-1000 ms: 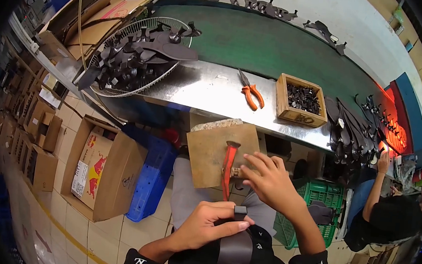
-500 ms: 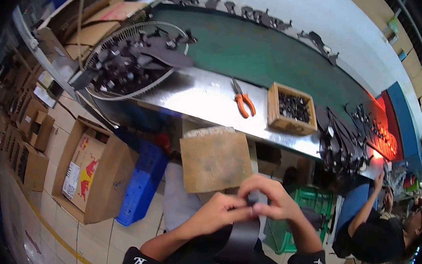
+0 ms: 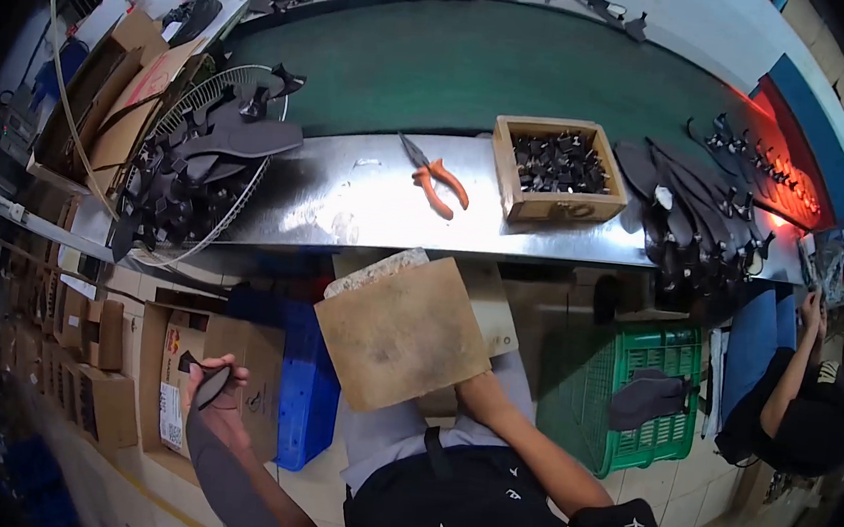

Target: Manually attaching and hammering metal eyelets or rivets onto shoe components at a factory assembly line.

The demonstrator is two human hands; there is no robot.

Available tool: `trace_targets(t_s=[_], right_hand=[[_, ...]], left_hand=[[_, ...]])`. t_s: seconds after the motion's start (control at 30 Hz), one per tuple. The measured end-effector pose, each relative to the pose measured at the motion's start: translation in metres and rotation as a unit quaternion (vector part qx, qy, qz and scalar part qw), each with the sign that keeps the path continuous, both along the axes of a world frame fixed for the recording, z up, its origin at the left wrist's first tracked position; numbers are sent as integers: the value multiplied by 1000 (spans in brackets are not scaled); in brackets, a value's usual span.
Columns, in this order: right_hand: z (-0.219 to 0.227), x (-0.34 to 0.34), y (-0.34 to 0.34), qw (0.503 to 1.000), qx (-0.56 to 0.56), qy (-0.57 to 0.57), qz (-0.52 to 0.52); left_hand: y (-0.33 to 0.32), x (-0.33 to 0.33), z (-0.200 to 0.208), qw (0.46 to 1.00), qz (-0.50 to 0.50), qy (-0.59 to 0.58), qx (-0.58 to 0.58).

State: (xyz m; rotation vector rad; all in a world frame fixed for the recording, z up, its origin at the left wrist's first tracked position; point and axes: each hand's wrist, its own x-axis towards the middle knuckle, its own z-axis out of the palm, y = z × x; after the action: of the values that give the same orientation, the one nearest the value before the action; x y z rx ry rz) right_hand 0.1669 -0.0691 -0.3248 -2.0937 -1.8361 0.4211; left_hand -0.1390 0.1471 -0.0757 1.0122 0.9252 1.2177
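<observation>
My left hand (image 3: pixel 228 397) is closed around the heel end of a dark grey shoe sole (image 3: pixel 214 461), out at the left in front of a cardboard box. The long flat part of the sole hangs down along my forearm. My right hand (image 3: pixel 476 394) is at the lower right edge of a worn brown board (image 3: pixel 401 332) above my lap; its fingers are hidden beneath the board. Beyond the board, orange-handled pliers (image 3: pixel 433 179) lie on the metal bench edge. Beside them a wooden box (image 3: pixel 557 210) holds many small dark pieces.
A wire basket (image 3: pixel 248 188) full of soles with heels stands at the bench's left. More soles (image 3: pixel 688 207) pile up at the right, near a red-glowing heater (image 3: pixel 801 181). Behind runs a green belt (image 3: pixel 389 65). A blue crate (image 3: pixel 309 384), green crate (image 3: pixel 648 434) and co-worker (image 3: pixel 802 397) are nearby.
My hands, together on a dark sole half a second ago, have parted. The left has carried the sole out to the left; the right has moved under the board's edge. The view has shifted.
</observation>
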Motion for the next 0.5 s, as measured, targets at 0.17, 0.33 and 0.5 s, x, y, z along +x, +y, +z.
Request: trace_targets(t_s=[0.17,0.33,0.5], right_hand=[[-6,5,1,998,-51,25,28],[1,11,-18,997,2,73,-34],[-9,20,-19,998,-36,60,7]], left_hand=[[-4,-32,3,996,53,75,10],[16,44,27,978,167,105,70],[143,89,78,859,340,232,304]])
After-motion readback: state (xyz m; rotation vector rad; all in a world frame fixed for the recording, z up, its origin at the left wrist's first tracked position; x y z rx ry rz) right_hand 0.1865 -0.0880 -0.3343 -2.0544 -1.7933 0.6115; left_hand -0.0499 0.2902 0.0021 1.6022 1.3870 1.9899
